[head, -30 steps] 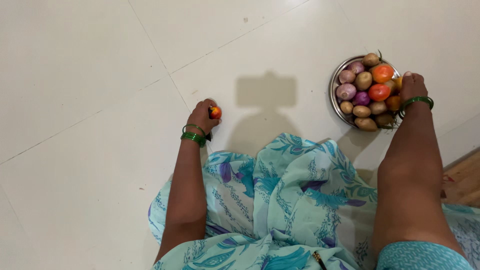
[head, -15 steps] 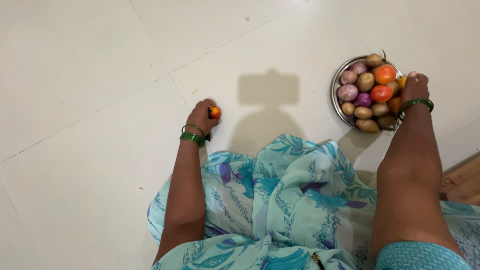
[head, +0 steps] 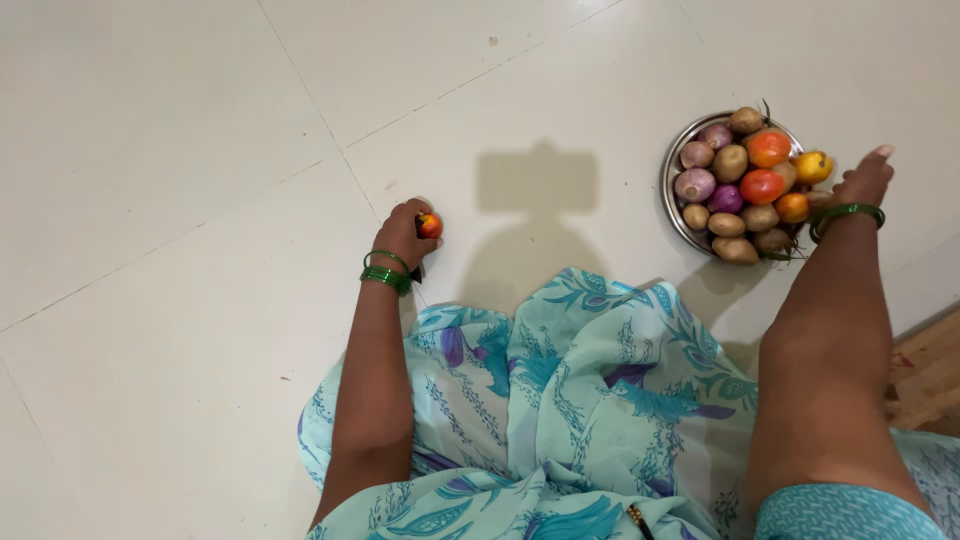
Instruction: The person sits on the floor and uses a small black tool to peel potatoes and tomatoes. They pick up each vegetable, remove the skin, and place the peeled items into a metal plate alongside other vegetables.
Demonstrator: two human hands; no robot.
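My left hand (head: pixel 404 232) rests on the white tiled floor, closed around a small red-orange tomato (head: pixel 430 225). Green bangles ring both wrists. A round steel bowl (head: pixel 668 190) at the upper right is heaped with potatoes, purple onions and tomatoes. My right hand (head: pixel 862 180) sits at the bowl's right edge with its fingers spread and nothing in it, just beside a yellow-orange tomato (head: pixel 813 166) on the pile.
A turquoise patterned garment (head: pixel 570 400) covers my lap between the arms. A dark shadow (head: pixel 530 215) falls on the floor ahead of me. A strip of wooden floor (head: pixel 925 365) shows at the right edge.
My right hand has slid off the pile to the bowl's right side, uncovering the yellow-orange tomato. The left hand has stayed put on its tomato.
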